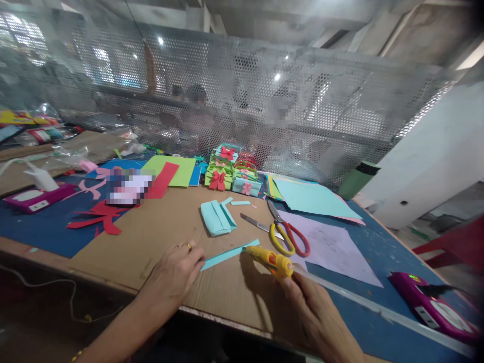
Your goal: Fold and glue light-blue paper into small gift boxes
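Observation:
My right hand [308, 297] is wrapped around a yellow hot glue gun [273, 261], a long clear glue stick [363, 301] trailing from its back end. The gun's nozzle is at the right part of a narrow light blue paper strip [227, 255] lying on cardboard. With fingers bent together, my left hand [181, 264] grips the strip's left end; a ring is on one finger. Just beyond the strip sits a small folded light blue paper bag [217, 218]. Open-bladed scissors [289, 237] with yellow and red handles lie to its right.
Finished little paper bags [232, 176] with bows stand at the back. Coloured sheets [317, 196] and a green bottle [357, 180] are at the right. Purple power strips [431, 305] sit at both sides. Red paper scraps [100, 217] lie left, and a perforated metal screen [234, 91] rises behind.

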A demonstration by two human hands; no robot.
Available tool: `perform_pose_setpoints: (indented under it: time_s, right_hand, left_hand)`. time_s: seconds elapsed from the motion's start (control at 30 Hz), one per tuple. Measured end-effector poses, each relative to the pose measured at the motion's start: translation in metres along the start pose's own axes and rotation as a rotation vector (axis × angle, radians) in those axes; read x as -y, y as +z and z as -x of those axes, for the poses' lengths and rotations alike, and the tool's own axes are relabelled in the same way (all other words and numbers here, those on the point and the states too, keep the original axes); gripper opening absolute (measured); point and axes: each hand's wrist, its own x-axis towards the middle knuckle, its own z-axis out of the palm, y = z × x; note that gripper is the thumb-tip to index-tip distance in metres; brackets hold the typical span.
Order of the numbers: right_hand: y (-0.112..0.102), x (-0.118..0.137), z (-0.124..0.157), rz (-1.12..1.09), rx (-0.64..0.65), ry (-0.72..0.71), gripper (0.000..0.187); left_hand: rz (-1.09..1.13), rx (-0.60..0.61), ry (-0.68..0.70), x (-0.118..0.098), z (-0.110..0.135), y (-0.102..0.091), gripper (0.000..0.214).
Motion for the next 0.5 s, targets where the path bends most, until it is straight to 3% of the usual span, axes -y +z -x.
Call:
perform_pose_setpoints:
  time_s: [0.3,0.5]
  right_hand:
    - [0.019,0.014,0.012,-0.006,0.142,-0.03,0.031]
    - [0.013,0.01,0.005,0.005,0.026,-0.006,0.036]
  left_hand:
    - [-0.026,-0.007,0.004,-0.002,0.0,-0.002,0.024]
    - [-0.066,0.019,-0.027,-0.005,0.001,-0.006,0.022]
